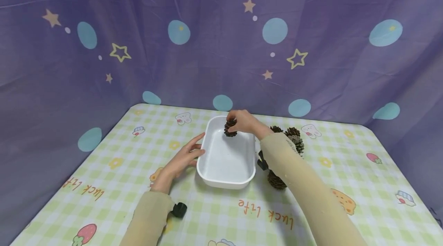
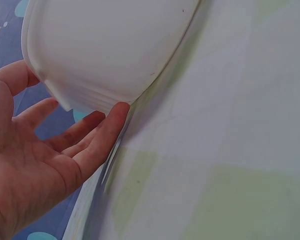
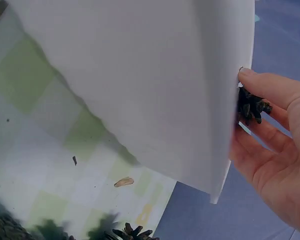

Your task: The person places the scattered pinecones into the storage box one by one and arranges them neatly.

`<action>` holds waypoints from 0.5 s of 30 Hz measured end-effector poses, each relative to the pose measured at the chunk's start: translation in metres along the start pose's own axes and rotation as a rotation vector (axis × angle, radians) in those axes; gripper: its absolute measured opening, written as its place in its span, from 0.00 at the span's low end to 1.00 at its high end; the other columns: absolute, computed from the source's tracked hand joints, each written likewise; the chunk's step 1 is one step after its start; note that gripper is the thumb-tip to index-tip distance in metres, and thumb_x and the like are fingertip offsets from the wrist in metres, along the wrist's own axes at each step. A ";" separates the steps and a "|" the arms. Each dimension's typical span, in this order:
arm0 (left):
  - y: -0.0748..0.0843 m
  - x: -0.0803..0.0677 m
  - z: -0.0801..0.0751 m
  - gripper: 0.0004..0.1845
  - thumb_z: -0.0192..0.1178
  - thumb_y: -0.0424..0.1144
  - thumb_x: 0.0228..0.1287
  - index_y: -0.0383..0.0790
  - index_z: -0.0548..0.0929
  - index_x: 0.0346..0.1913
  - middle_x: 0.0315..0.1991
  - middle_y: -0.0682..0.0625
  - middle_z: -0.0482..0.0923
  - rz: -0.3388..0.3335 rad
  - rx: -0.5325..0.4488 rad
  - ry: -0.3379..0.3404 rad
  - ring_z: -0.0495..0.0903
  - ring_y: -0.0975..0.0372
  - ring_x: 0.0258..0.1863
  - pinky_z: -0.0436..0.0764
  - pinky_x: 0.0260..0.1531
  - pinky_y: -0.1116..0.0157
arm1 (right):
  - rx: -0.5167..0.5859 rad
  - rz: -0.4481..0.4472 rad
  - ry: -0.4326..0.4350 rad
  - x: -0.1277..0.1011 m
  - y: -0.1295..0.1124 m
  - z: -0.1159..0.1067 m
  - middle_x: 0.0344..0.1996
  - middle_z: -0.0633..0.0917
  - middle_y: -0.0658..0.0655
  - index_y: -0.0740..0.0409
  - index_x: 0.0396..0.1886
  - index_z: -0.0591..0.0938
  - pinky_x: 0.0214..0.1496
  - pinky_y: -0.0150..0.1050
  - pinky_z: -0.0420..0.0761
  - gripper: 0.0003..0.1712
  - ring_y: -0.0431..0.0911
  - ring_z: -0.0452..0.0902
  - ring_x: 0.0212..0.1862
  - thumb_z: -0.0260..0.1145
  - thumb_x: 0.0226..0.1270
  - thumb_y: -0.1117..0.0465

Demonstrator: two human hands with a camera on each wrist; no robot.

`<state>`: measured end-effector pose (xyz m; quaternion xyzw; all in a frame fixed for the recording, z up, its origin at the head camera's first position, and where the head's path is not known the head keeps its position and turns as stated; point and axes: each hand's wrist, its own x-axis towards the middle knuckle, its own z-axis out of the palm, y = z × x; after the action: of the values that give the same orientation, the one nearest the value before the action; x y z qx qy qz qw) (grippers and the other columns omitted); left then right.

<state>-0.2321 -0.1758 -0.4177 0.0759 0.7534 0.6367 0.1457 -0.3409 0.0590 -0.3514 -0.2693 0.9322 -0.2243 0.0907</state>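
Note:
A white rectangular dish point(image 1: 226, 175) stands in the middle of the checked tablecloth. My right hand point(image 1: 242, 121) reaches over its far end and pinches a dark pine cone point(image 1: 230, 128) just above the dish's inside; the same cone point(image 3: 251, 106) shows between my fingers in the right wrist view, beside the dish point(image 3: 140, 85). My left hand point(image 1: 185, 157) lies open against the dish's left side, straight fingers touching its wall point(image 2: 110, 55). Several more pine cones point(image 1: 292, 138) lie on the cloth right of the dish, one point(image 1: 277, 180) near its front right corner.
A purple curtain with stars and dots hangs close behind and around the table point(image 1: 104, 161). The tablecloth has printed cartoon figures and lettering. The table's rounded far corners meet the curtain. A small wood flake point(image 3: 124, 182) lies on the cloth.

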 end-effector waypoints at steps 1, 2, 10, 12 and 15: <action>0.000 0.000 0.000 0.31 0.52 0.42 0.66 0.63 0.54 0.69 0.59 0.40 0.64 0.001 0.000 -0.001 0.74 0.51 0.50 0.81 0.42 0.58 | -0.007 -0.002 -0.001 0.001 0.000 0.001 0.51 0.79 0.55 0.56 0.53 0.77 0.58 0.43 0.72 0.24 0.49 0.72 0.55 0.68 0.55 0.58; 0.000 0.000 0.000 0.31 0.52 0.42 0.66 0.63 0.54 0.69 0.59 0.39 0.64 0.003 0.001 -0.003 0.74 0.51 0.50 0.81 0.43 0.58 | -0.015 -0.004 -0.001 0.002 0.001 0.002 0.51 0.79 0.55 0.56 0.52 0.77 0.58 0.43 0.72 0.24 0.49 0.72 0.55 0.69 0.55 0.58; -0.002 0.001 -0.001 0.31 0.51 0.42 0.66 0.63 0.53 0.69 0.59 0.38 0.63 0.014 -0.016 -0.030 0.74 0.49 0.51 0.81 0.42 0.58 | -0.055 -0.012 -0.028 0.006 0.003 0.010 0.51 0.78 0.54 0.57 0.53 0.75 0.57 0.42 0.73 0.24 0.48 0.71 0.55 0.68 0.56 0.57; -0.002 0.001 -0.001 0.32 0.51 0.42 0.66 0.62 0.53 0.69 0.59 0.38 0.63 0.014 -0.021 -0.028 0.74 0.49 0.50 0.81 0.42 0.57 | -0.043 -0.014 -0.018 0.006 0.002 0.011 0.50 0.78 0.55 0.57 0.52 0.75 0.56 0.42 0.73 0.24 0.48 0.71 0.55 0.68 0.56 0.58; -0.001 0.000 -0.001 0.32 0.52 0.42 0.66 0.62 0.53 0.69 0.59 0.38 0.64 0.008 -0.022 -0.023 0.74 0.49 0.50 0.81 0.42 0.58 | -0.034 -0.015 -0.009 0.007 0.002 0.012 0.50 0.78 0.55 0.57 0.52 0.75 0.57 0.42 0.73 0.24 0.48 0.71 0.55 0.68 0.55 0.58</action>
<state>-0.2326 -0.1767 -0.4189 0.0845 0.7443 0.6447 0.1525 -0.3443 0.0518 -0.3636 -0.2789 0.9333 -0.2082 0.0884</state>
